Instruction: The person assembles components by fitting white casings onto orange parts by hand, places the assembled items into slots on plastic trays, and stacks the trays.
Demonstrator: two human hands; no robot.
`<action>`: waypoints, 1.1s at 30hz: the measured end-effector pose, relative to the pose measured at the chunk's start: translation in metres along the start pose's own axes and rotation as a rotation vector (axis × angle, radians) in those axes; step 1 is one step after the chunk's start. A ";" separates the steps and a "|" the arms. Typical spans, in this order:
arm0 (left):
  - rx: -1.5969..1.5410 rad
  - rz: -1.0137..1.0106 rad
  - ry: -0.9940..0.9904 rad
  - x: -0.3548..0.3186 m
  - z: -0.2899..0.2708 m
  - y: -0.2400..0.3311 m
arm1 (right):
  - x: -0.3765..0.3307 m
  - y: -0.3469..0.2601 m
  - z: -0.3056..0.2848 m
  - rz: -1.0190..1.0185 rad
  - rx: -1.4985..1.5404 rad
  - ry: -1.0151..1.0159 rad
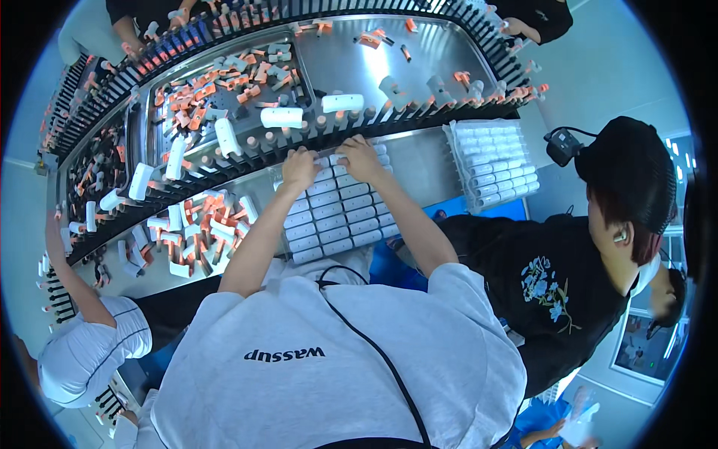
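Note:
In front of me lies a tray [290, 256] packed with rows of white, rounded oblong pieces [336, 217]. Both hands are at its far end, a short gap apart. My left hand [301, 169] is closed with bent fingers over the far left corner, beside a white piece in the last row. My right hand [360, 159] curls over the far row a little to the right. What either set of fingertips grips is hidden. Just beyond them runs a black rack [269, 153] with upright dark pegs, some capped in pale pink or white.
A heap of orange and white parts [198, 232] lies left of my tray. Another tray of white pieces [493, 165] stands right. Metal trays [336, 67] behind the rack hold loose parts. A person in black [553, 292] is close on my right; another person [97, 344] works at left.

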State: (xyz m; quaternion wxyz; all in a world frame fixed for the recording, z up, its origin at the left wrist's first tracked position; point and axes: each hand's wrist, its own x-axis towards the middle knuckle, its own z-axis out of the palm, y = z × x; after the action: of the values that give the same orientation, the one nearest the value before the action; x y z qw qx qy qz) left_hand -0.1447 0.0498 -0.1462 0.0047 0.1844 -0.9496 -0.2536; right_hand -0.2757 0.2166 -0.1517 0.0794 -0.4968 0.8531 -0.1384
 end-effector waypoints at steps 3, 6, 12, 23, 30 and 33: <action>0.064 0.101 0.157 -0.018 -0.008 0.009 | -0.015 -0.011 -0.016 -0.249 0.115 0.395; -0.131 0.262 0.263 -0.070 -0.018 0.044 | -0.062 -0.021 -0.036 0.109 0.408 0.474; -0.722 0.073 0.380 -0.054 -0.106 0.100 | -0.058 -0.045 -0.163 0.374 0.721 0.560; -0.036 -0.047 0.449 0.034 -0.188 0.085 | 0.038 -0.094 -0.173 0.399 0.542 0.849; 0.158 -0.070 0.455 0.011 -0.159 0.030 | 0.090 -0.112 -0.145 0.150 -0.137 0.355; 0.258 -0.150 0.437 -0.005 -0.166 0.019 | 0.088 -0.126 -0.137 0.130 -0.054 0.285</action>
State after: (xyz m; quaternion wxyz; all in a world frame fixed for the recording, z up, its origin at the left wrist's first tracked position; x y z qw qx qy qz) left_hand -0.1299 -0.0134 0.0078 0.1673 0.3036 -0.9342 -0.0841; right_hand -0.2527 0.1027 0.0177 -0.0469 -0.4178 0.8894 -0.1792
